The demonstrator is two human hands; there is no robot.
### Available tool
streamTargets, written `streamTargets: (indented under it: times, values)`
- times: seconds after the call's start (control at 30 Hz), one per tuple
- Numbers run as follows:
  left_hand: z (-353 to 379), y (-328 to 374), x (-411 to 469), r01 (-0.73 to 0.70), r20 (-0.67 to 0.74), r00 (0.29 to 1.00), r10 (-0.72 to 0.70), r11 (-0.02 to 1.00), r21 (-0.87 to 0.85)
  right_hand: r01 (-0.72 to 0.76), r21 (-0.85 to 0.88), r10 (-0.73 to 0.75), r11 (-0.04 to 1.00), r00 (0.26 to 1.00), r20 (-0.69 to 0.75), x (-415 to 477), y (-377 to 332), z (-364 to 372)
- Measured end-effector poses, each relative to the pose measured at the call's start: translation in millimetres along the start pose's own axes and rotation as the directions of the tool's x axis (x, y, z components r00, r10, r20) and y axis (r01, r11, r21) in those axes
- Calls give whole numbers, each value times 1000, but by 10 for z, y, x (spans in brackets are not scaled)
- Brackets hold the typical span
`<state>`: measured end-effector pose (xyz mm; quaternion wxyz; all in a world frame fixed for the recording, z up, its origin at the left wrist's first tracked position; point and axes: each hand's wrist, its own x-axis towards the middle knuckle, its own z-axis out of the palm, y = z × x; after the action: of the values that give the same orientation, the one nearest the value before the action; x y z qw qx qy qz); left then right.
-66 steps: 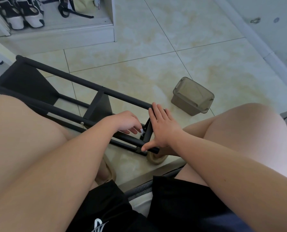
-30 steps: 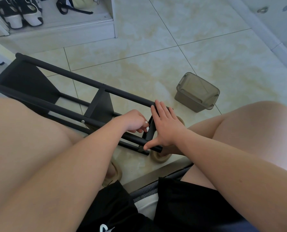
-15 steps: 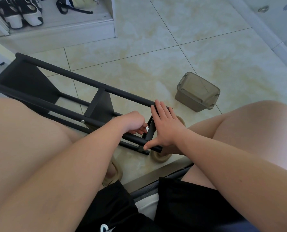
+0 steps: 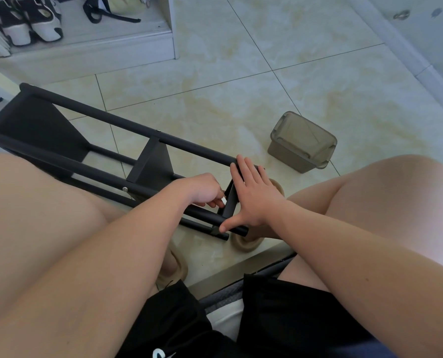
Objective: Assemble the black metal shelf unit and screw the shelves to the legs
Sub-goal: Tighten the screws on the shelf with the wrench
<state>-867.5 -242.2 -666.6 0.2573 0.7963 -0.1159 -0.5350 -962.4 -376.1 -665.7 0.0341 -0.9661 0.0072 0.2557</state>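
The black metal shelf unit [image 4: 148,136] lies on its side on the tiled floor between my knees. Its far shelf [image 4: 39,130] and middle shelf [image 4: 153,164] sit between the legs. The near end shelf [image 4: 230,201] stands between my hands. My right hand [image 4: 254,200] presses flat against that shelf, fingers straight on the upper leg and thumb on the near leg [image 4: 205,214]. My left hand [image 4: 202,189] has its fingers curled and pinches something small, a screw as far as I can see, where the near leg meets the end shelf. A screw head [image 4: 125,188] shows on the near leg.
A brownish translucent lidded box [image 4: 303,142] stands on the floor right of the shelf. My tan slippers [image 4: 246,242] are under the unit's near end. A white rack with shoes [image 4: 32,19] is at the top left. A wall skirting [image 4: 406,47] runs along the right.
My left hand has shifted slightly at the joint, its fingers working there. My right hand stays flat on the end shelf; the camera has tilted a little.
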Motion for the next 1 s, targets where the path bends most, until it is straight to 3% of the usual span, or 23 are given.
streamTargets:
  times: [0.4, 0.67, 0.83, 1.0]
  values:
    - [-32, -39, -30, -21, 40, 999, 18, 997, 80, -1, 7, 1, 1000, 1000, 5, -14, -8, -9]
    - [-83, -91, -42, -100, 92, 993, 80, 967, 235, -1, -3, 1, 1000, 1000, 13, -15, -13, -12]
    - [-106, -72, -86, -117, 110, 991, 77, 898, 425, -4, -12, 4, 1000, 1000, 15, -11, -12, -11]
    - [-101, -31, -121, -94, 118, 992, 42, 871, 482, -2, -4, 2, 1000, 1000, 12, -13, -12, -14]
